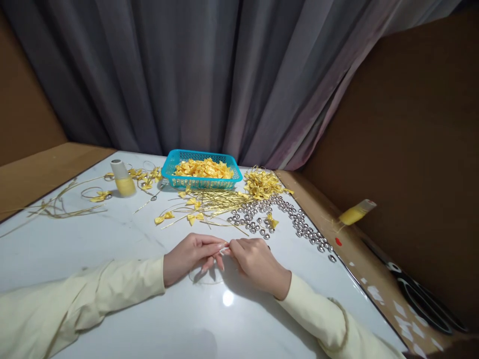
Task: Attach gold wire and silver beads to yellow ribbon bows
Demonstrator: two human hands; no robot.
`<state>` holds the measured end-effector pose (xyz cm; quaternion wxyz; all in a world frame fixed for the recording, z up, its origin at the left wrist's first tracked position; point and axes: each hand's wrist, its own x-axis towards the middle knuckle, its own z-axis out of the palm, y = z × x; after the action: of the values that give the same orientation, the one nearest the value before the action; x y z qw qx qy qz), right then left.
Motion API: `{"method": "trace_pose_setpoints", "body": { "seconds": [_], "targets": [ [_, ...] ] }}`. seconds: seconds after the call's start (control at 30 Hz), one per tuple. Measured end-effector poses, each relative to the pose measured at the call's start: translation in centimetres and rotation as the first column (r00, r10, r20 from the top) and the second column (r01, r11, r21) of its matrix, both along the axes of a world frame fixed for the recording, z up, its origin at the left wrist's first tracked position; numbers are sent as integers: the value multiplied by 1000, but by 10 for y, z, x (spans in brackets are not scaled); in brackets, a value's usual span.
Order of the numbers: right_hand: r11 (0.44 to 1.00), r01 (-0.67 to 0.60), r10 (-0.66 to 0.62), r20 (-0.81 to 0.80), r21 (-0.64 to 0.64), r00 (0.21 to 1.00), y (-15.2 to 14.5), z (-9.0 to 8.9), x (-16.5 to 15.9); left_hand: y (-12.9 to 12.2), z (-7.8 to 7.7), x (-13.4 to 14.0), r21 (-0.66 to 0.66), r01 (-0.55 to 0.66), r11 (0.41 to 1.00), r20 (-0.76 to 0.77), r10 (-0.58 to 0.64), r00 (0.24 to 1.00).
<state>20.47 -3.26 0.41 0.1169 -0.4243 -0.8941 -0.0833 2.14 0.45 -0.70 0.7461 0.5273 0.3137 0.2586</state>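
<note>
My left hand [196,253] and my right hand [258,262] meet above the white marble-patterned table [157,319], fingertips pinched together. A thin cord loop [206,283] shows faintly below my left fingers, and its ends seem to run into both pinches. The exact point they grip is hidden by the fingers. Just beyond the hands lie silver rings [254,219] in a loose spread, gold cords [220,201] in a bundle, and a few loose yellow bows [195,218].
A turquoise basket [202,183] holds many yellow bows. To its right is a heap of yellow bows on cords [264,183]. A bottle with yellow contents [123,179] stands left; another bottle [357,212] lies on the brown right ledge, near black-handled scissors [422,304] and paper scraps.
</note>
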Motion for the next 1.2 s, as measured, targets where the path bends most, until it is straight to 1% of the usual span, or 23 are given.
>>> {"method": "trace_pose_setpoints", "body": {
  "seconds": [0.13,0.2,0.27,0.33,0.47,0.6,0.63,0.7,0.73,0.8,0.9,0.97,1.07,1.2],
  "targets": [
    [994,53,-50,31,-97,998,-2,3,-2,-5,-5,0,196,41,980,-104,-21,994],
    [987,73,-68,42,-143,997,-3,5,-4,-7,-5,0,331,62,942,-172,-4,985],
    [979,84,-77,48,-186,996,-4,6,-6,-9,-3,-1,453,94,887,-228,14,973],
    [971,89,-80,49,-224,996,-5,7,-7,-10,0,-1,506,125,853,-258,12,966],
    [953,85,-80,28,-290,996,-6,8,-8,-12,4,0,519,144,842,-270,2,963],
    [936,75,-97,-46,-345,994,-3,9,-7,-11,3,-1,526,151,837,-298,15,954],
    [931,76,-108,-70,-357,992,-2,10,-6,-10,2,-1,520,138,843,-291,23,957],
    [923,73,-127,-121,-379,985,1,12,-5,-8,0,-1,469,97,878,-249,26,968],
    [915,51,-127,-166,-399,978,2,13,-4,-8,0,-1,432,76,899,-220,23,975],
    [891,-39,-109,-296,-452,949,5,16,-2,-6,0,0,366,47,929,-171,18,985],
    [837,-175,-111,-473,-519,874,7,19,0,-6,2,0,338,33,941,-153,21,988],
    [817,-190,-149,-517,-545,843,7,18,0,-7,4,0,325,32,945,-152,19,988],
    [819,-170,-196,-546,-547,815,6,15,1,-7,6,0,312,22,950,-133,21,991],
    [849,-121,-212,-542,-514,813,6,12,1,-5,4,1,317,-1,948,-127,44,991]
  ]
}}
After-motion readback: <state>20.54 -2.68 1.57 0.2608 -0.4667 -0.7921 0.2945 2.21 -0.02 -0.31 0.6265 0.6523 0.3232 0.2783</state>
